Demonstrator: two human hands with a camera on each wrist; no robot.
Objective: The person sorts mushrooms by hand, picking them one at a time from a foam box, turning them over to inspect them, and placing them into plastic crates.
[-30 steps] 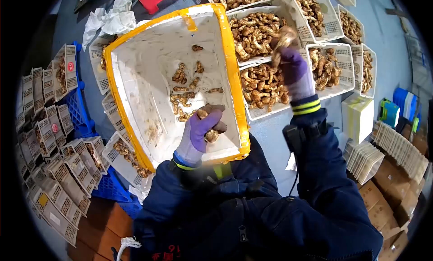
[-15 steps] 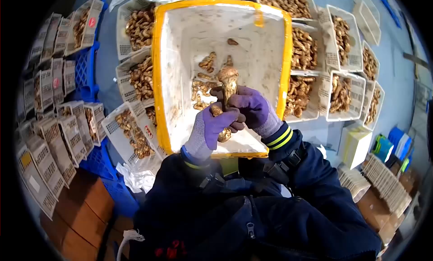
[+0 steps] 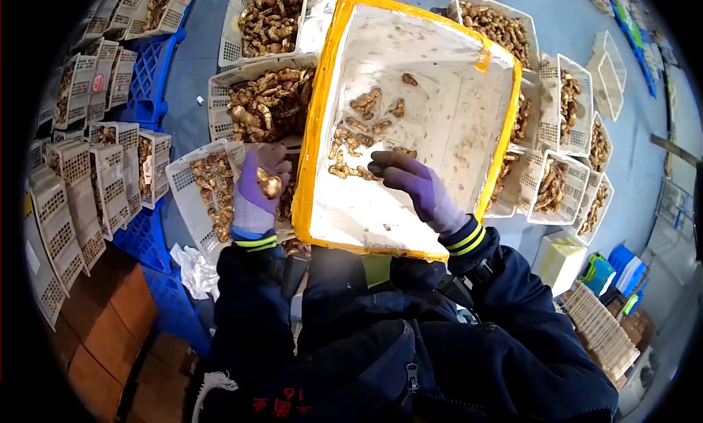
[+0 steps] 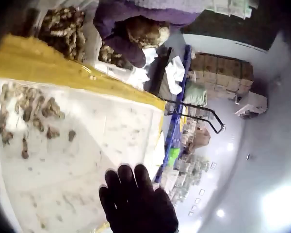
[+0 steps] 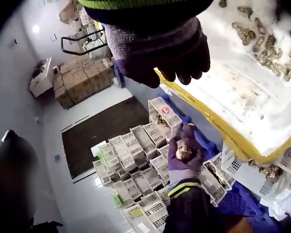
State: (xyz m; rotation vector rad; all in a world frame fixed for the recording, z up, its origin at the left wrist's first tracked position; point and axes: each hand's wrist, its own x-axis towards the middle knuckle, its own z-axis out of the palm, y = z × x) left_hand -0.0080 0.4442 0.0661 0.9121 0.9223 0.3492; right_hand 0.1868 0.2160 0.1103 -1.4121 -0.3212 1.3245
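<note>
My left hand point(image 3: 255, 196), in a purple and grey glove, grips a brown mushroom point(image 3: 269, 184) left of the foam box's yellow-taped rim point(image 3: 315, 141). In the left wrist view the same mushroom point(image 4: 146, 32) sits between the curled fingers; in the right wrist view the left hand point(image 5: 185, 158) has it at the palm. My right hand point(image 3: 421, 190) hovers over the box with relaxed fingers and holds nothing visible. Loose mushrooms point(image 3: 360, 140) lie on the box's white floor, left of the right hand's fingertips.
Baskets of mushrooms flank the box: one at left point(image 3: 218, 108), one lower left point(image 3: 183, 167), others at right point(image 3: 542, 216). Blue pallets point(image 3: 150, 83) and stacked baskets point(image 3: 62, 229) stand far left, with cartons point(image 3: 102, 313) below. A white-and-yellow box point(image 3: 560, 262) is at right.
My hands have separated: the left moved left, out of the box, with a mushroom; the right stays over the box and no longer holds the long mushroom. The view has shifted.
</note>
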